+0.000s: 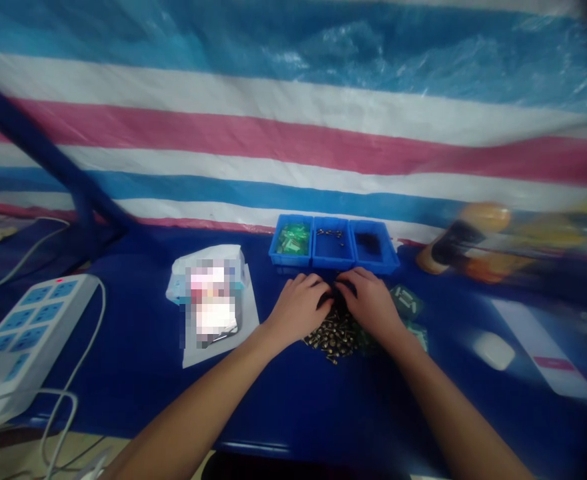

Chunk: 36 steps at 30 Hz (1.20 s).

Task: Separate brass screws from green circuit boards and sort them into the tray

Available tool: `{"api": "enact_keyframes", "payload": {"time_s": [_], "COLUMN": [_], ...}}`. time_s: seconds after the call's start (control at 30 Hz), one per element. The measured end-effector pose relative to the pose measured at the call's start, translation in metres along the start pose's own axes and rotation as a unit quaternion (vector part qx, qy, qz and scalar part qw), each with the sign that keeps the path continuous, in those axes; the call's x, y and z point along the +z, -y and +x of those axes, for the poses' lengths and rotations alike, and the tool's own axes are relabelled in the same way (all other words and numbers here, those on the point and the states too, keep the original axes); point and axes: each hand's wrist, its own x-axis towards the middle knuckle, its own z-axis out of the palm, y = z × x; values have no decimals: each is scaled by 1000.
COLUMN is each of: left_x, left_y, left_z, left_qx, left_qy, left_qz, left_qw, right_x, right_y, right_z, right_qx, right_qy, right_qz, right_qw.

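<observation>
My left hand (298,308) and my right hand (368,303) lie curved side by side on the blue tabletop (138,393), fingertips meeting over a dark clump (341,293). I cannot tell what the clump is, or whether it is gripped. Below the palms spreads a heap of small black-and-brass parts (331,340), partly hidden by both hands. Green circuit boards (406,301) lie just beyond my right hand. Behind my fingers stand three joined blue bins (333,243) holding green pieces, small metal parts and black bits.
A white paper (221,347) under a plastic packet (211,300) lies to the left. Further left sits a white power strip (33,340) with cables. To the right are a white mouse (493,351), a sheet (543,347) and blurred bottles (461,240). A striped tarp (293,133) hangs behind.
</observation>
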Motion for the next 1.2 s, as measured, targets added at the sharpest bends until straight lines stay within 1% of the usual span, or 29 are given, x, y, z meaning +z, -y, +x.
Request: {"api": "enact_keyframes", "payload": {"time_s": [0.07, 0.17, 0.33, 0.4, 0.53, 0.63, 0.77, 0.83, 1.03, 1.1, 1.2], "left_x": [0, 0, 0, 0, -2, -4, -6, -7, -8, -8, -8], "left_y": [0, -1, -2, -1, -1, -2, -3, -3, -2, -2, -2], "left_z": [1, 1, 2, 1, 2, 3, 5, 4, 4, 4, 4], "left_qx": [-3, -7, -12, -11, -4, -12, -42, -49, -36, -33, -34], "left_qy": [-1, -2, -4, -2, -17, -35, -69, -90, -124, -131, -130], "left_qz": [-4, -13, -19, -20, -29, -48, -76, -96, -178, -185, -185], "left_qw": [1000, 1000, 1000, 1000, 999, 998, 994, 990, 975, 973, 974], "right_x": [-4, -10, -16, -16, -15, -18, -23, -24, -19, -17, -17], "right_y": [0, 3, 4, 4, 4, 6, 11, 11, 7, 6, 4], "right_z": [-1, -4, -7, -7, -8, -8, -9, -10, -9, -8, -8], "right_qx": [-11, -17, -16, 0, 55, 76, 101, 112, 160, 175, 190], "right_qy": [-25, -43, -71, -77, -66, -61, -41, -27, 18, 22, 11], "right_qz": [48, 97, 134, 150, 200, 247, 246, 262, 358, 398, 448], "right_qw": [998, 994, 988, 986, 976, 964, 963, 958, 920, 900, 874]}}
